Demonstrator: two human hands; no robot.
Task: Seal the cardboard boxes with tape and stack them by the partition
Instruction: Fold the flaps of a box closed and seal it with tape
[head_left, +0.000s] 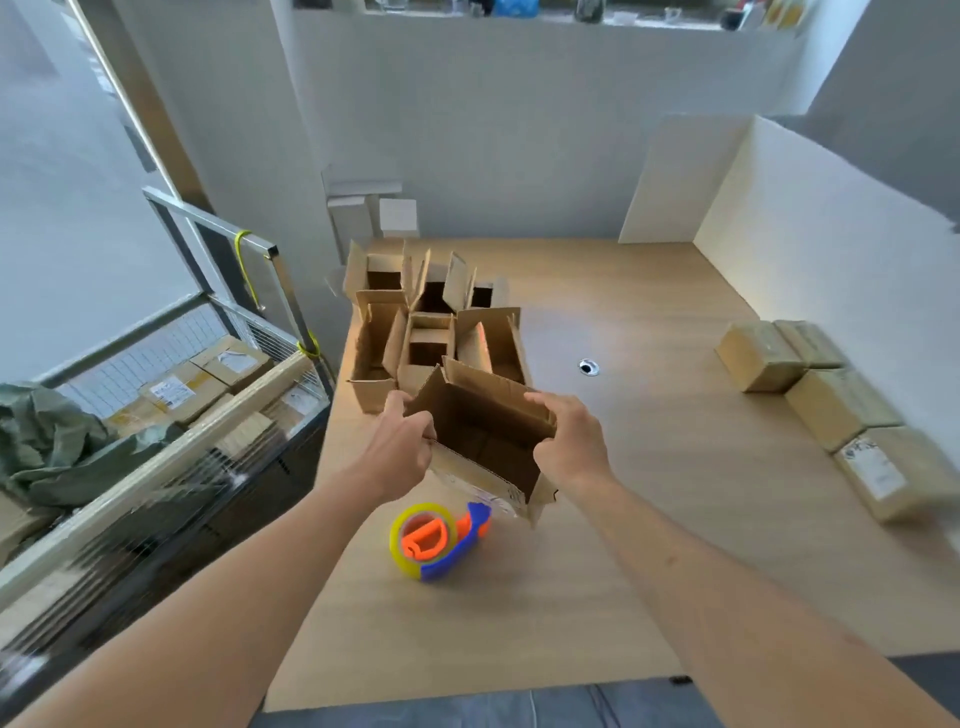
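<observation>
Cardboard box open | left hand, right hand grip its sides | dispenser at 6 o'clock, maybe touching

Head camera, wide-angle, looks forward-down over table, close.

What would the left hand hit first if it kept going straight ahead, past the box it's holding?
Likely the cluster of open boxes just beyond the held box; the left hand points toward its near-left box, though depth is hard to judge.
</observation>
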